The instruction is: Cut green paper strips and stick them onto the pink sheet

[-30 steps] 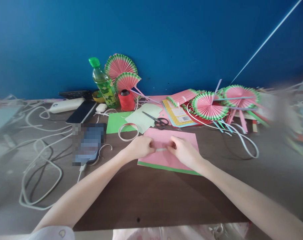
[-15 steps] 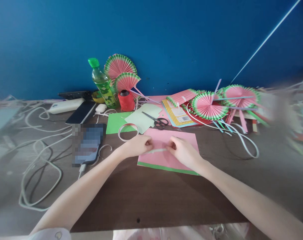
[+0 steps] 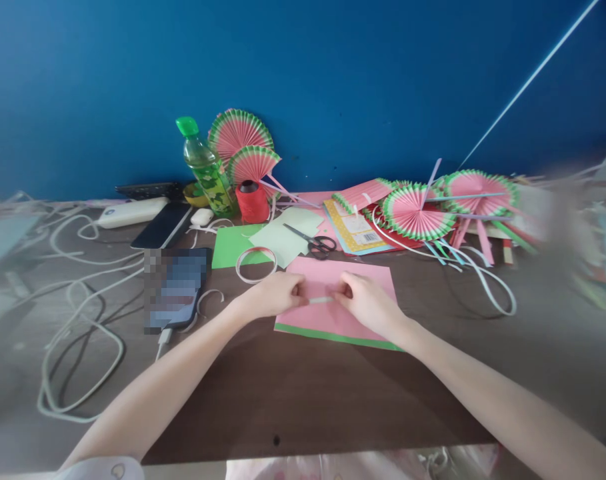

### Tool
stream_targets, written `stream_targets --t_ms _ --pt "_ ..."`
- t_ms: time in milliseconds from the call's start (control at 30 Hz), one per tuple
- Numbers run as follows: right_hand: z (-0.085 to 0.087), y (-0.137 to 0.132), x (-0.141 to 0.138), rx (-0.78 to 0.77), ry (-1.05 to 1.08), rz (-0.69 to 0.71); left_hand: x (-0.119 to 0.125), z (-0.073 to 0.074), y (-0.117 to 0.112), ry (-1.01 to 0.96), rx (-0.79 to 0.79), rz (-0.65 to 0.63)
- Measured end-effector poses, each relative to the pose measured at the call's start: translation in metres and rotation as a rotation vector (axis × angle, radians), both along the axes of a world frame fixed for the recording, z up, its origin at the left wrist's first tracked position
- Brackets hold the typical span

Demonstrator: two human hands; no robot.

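Observation:
A pink paper sheet [image 3: 367, 279] with a green sheet edge under it lies on the brown table [image 3: 307, 400]. Over its left part my left hand [image 3: 277, 293] and my right hand [image 3: 365, 303] are both closed in a pinch. Between them runs a short pale strip [image 3: 321, 300], held at each end. A white tape ring [image 3: 255, 264] lies just beyond my left hand.
Black scissors [image 3: 317, 244] rest on pale paper behind the sheet. A phone [image 3: 175, 287] with white cables [image 3: 83, 333] lies at the left. A green bottle [image 3: 207, 167], a red spool [image 3: 253, 200] and pink-green paper fans [image 3: 417, 212] stand along the blue wall.
Both hands stay over the pink sheet. The pale strip sagged and looked longer half a second ago; now it is short and straight between the fingers again.

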State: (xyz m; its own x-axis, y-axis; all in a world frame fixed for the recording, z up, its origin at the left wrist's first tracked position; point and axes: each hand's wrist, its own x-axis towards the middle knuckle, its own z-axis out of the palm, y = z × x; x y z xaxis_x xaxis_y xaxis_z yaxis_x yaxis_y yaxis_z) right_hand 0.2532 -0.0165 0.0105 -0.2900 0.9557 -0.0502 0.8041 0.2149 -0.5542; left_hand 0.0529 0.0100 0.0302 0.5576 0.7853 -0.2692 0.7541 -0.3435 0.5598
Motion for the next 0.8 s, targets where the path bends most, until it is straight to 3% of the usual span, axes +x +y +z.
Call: stream_targets --t_ms 367,567,800 --pt "-0.002 0.002 0.002 0.005 -0.001 0.011 -0.002 0.011 0.004 0.024 -0.079 -0.044" --pt "-0.002 0.002 0.002 0.014 -0.001 0.009 0.000 0.004 0.000 0.021 -0.050 0.012" --pt "0.002 0.002 0.001 -0.012 -0.033 0.004 -0.003 0.004 0.004 0.003 -0.086 -0.034"
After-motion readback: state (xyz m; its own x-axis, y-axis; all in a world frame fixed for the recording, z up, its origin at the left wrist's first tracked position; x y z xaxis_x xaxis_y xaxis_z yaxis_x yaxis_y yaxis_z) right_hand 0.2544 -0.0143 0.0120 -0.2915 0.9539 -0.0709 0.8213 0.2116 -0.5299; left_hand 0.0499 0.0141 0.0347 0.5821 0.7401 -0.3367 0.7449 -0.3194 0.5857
